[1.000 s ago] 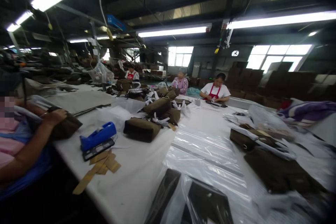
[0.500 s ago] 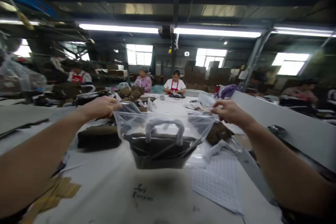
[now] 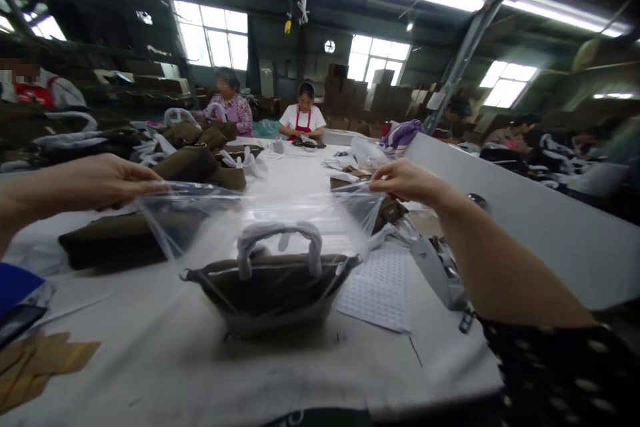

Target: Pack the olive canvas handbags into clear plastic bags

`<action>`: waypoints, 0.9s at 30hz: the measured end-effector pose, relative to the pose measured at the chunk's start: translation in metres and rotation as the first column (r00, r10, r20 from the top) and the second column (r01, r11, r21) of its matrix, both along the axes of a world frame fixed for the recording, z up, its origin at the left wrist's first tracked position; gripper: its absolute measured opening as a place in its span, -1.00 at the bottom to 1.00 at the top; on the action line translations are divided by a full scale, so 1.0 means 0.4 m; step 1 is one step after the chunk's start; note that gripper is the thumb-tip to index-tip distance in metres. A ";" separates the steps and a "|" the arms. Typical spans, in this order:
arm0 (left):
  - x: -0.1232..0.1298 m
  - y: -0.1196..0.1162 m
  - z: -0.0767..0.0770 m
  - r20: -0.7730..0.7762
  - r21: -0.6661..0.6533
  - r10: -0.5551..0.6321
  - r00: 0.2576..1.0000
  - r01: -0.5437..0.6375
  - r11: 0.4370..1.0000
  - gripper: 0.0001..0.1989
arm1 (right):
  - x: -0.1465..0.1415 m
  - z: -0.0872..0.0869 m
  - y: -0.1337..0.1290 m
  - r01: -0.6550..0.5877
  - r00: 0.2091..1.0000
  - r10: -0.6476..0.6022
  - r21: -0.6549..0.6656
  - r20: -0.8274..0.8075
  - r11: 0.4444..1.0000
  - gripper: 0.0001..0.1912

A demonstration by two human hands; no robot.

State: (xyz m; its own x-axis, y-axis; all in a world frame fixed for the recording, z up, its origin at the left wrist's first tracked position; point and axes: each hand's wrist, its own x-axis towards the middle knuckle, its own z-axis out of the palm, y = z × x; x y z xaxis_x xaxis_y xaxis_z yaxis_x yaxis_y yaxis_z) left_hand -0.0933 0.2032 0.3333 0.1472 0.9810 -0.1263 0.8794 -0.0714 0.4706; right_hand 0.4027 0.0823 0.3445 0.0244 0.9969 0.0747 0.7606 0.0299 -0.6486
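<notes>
A clear plastic bag (image 3: 300,203) is stretched wide between my two hands. My left hand (image 3: 123,181) pinches its upper left corner, fingers closed. At the upper right corner, my right hand (image 3: 395,180) is closed on the plastic in the same way. Inside the bag is a dark handbag (image 3: 275,287), upright, its handles (image 3: 280,233) wrapped in white material. The handbag's base is near or on the white table (image 3: 165,360); blur hides whether it touches.
Dark brown bags (image 3: 115,240) lie behind my left hand. A printed sheet (image 3: 377,287) lies at the right, beside a grey strip (image 3: 437,273). Brown card pieces (image 3: 45,363) are at the front left. A white partition (image 3: 525,213) runs along the right. Other people sit farther back.
The view has tilted down and shifted. The plastic bag's mouth is spread wider between my hands, and the handbag appears lower and farther left in view.
</notes>
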 end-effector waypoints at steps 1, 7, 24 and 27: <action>-0.018 -0.008 -0.006 -0.028 -0.031 0.004 1.000 -0.005 1.000 -0.41 | 0.019 -0.027 -0.008 0.012 0.994 -0.008 0.035 -0.112 0.999 -0.66; -0.087 -0.044 -0.197 0.788 0.215 -0.197 0.584 0.039 0.976 -0.19 | 0.030 -0.326 -0.030 -0.070 0.544 0.199 0.193 -0.815 0.979 0.06; 0.176 0.103 -0.260 0.984 0.010 0.018 0.178 -0.153 0.988 -0.79 | -0.094 -0.285 0.217 0.339 0.371 -0.015 0.120 -0.929 0.933 -0.63; 0.135 0.077 -0.227 0.958 0.092 -0.073 0.278 -0.056 0.994 -0.77 | -0.051 -0.266 0.179 0.213 0.485 0.107 0.236 -0.868 0.948 -0.62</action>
